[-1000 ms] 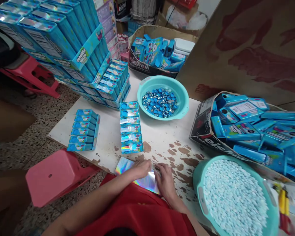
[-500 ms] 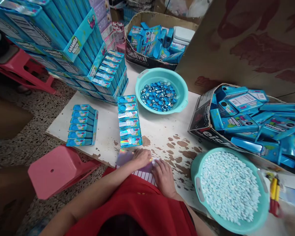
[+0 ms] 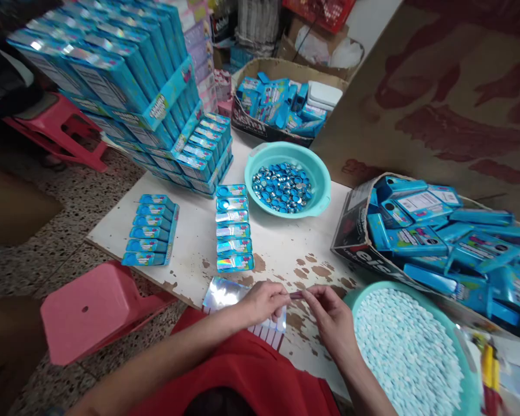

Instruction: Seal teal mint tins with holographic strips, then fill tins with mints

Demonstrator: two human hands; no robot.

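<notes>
A worn white table with brown patches (image 3: 195,231) has its front-left corner bare, and clear surface runs between the two rows of blue tins. A tall stack of blue boxed tins (image 3: 134,86) fills its back left; a black-walled cardboard box heaped with blue tins (image 3: 351,231) and a round teal basin of pale-blue candies (image 3: 471,381) crowd the right, the basin just beside the right hand (image 3: 331,318). A shiny rainbow-silver sheet (image 3: 225,292) lies at the near edge, partly under the left hand (image 3: 264,303). Each hand has thumb and fingertips pinched nearly closed on an end of a thin dark strip (image 3: 296,294), held between them. Half a second ago both hands were on the sheet; now the right has moved rightward, past its end.
</notes>
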